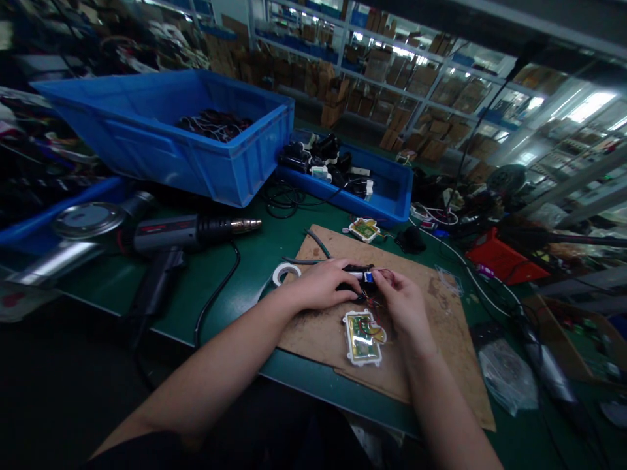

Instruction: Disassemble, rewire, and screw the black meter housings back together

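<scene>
On a worn brown board (313, 326), my left hand (326, 284) is closed around a black cylindrical part (353, 275) with a silvery section. My right hand (399, 297) pinches a small blue piece (369, 277) at the right end of that part. Thin wires run beneath the fingers, and their ends are hidden. Just below the hands lies a white-framed circuit board (363, 339) with a glossy yellow-green face. A roll of white tape (285, 274) rests by my left wrist, beside dark grey tubes (318, 243).
A heat gun (181, 235) stands at left with its black cord. Behind are a large blue bin (171, 147) of cables and a shallower blue bin (392, 186) of black parts. Another circuit board (364, 229) lies behind the brown board. A plastic bag (509, 372) is at right.
</scene>
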A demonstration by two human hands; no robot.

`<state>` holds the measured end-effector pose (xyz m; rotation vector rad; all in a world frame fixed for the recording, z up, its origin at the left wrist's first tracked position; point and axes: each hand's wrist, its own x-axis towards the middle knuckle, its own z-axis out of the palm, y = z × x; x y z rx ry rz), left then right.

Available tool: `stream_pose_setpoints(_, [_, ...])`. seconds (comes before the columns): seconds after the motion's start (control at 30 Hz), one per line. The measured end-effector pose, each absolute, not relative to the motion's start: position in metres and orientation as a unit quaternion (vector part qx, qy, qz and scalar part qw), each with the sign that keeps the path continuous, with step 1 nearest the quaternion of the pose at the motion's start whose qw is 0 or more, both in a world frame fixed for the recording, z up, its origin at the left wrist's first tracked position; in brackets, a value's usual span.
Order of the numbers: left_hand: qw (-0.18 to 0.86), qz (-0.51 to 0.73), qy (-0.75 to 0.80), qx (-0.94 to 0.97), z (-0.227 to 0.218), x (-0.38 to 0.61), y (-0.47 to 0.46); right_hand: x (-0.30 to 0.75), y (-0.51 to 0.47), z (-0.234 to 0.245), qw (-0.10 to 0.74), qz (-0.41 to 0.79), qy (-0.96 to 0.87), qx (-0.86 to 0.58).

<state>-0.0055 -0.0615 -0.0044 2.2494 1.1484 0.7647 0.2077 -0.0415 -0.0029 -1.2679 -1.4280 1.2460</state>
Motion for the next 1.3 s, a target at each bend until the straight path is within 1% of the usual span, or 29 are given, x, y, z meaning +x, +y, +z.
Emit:
stream_pose_setpoints(0.1, [0.241,0.278,0.426,0.827,-0.006,-0.005,-0.061,0.204,-0.041,-0.007,0.415,0.476,-0.579,-0.515])
stream_pose_setpoints(0.37, [0.238,0.272,0.431,0.827,-0.003,-0.005,-0.063,0.195,-0.042,-0.017,0.444,0.388,-0.599,-0.542])
stream_pose_setpoints(0.53, [0.232,0.273,0.427,0.83,-0.003,-0.005,-0.063,0.195,-0.041,-0.022,0.437,0.365,-0.615,-0.545])
stream_pose_setpoints(0.67, [0.234,0.272,0.429,0.829,-0.003,-0.005,-0.064,0.199,-0.037,-0.023,0.475,0.323,-0.591,-0.566])
stream_pose_setpoints(0.73, [0.234,0.268,0.431,0.829,-0.001,-0.006,-0.064,0.201,-0.035,-0.024,0.483,0.364,-0.564,-0.563])
stream_pose_setpoints(0.83, [0.231,0.261,0.431,0.832,0.001,-0.006,-0.064,0.204,-0.034,-0.024,0.446,0.481,-0.542,-0.525])
stream_pose_setpoints(0.9, [0.23,0.259,0.433,0.832,0.001,-0.005,-0.064,0.205,-0.033,-0.023,0.425,0.513,-0.541,-0.513])
stream_pose_setpoints(1.0, [0.227,0.263,0.437,0.83,-0.001,-0.004,-0.064,0.205,-0.032,-0.024,0.411,0.519,-0.555,-0.503])
stream_pose_setpoints(1.3, [0.229,0.269,0.432,0.83,0.0,-0.003,-0.061,0.201,-0.027,-0.03,0.407,0.487,-0.571,-0.52])
